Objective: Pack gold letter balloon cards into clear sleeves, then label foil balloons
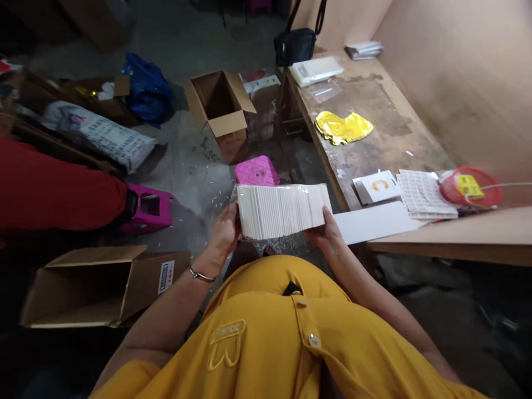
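A long stack of thin white cards (282, 210) in clear plastic wrap is held level in front of my body. My left hand (226, 230) is closed around its left end, with part of the fingers hidden behind the wrap. At the right end my right hand (326, 230) grips the stack, its thumb on the near side. A pink stool (257, 170) stands on the floor just beyond the stack. To the right, a white sheet (374, 221) lies along the table edge, near my right hand.
The wooden table (386, 116) bears gold foil (343, 127), a card with a gold letter C (379, 185), printed sheets (426, 194) and a red basket (471, 188). Open cardboard boxes (226, 130) stand on the floor. A person in red (58, 191) sits at left.
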### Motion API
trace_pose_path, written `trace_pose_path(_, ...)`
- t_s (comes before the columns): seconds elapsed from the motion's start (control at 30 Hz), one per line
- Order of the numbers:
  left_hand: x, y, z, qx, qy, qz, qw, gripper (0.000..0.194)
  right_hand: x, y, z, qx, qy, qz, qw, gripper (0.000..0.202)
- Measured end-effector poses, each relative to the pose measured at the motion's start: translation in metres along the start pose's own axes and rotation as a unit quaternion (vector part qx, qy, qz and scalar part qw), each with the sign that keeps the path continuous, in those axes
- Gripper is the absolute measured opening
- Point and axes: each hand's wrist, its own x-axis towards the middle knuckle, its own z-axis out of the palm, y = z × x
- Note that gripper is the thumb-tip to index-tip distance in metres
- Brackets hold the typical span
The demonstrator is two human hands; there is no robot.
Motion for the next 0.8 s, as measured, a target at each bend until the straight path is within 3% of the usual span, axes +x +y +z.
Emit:
trace_pose_path(0.13, 0.012, 0.015, 0.019, -0.006, -0.045, 0.011, 0.999, 0.046, 0.016, -0.01, 0.009, 0.022, 0.018, -0.005, 1.0, 0.03)
trace_pose_path(0.3, 0.041, 0.037, 0.031, 0.001, -0.081, -0.02, 0.996, 0.048, 0.04, -0.013, 0.028, 0.011, -0.007, 0.009, 1.0, 0.034)
trace_pose_path(0.67, 0.149, 0.104, 0.036, 0.062, -0.147, -0.038, 0.986, 0.042, 0.096, -0.01, 0.113, 0.085, 0.001, 0.018, 0.996, 0.02)
trace_pose_path(0.8, 0.192, 0.127, 0.035, 0.153, -0.176, 0.026, 0.972, 0.067, 0.112, -0.007, 0.137, 0.108, 0.021, 0.013, 0.994, 0.027)
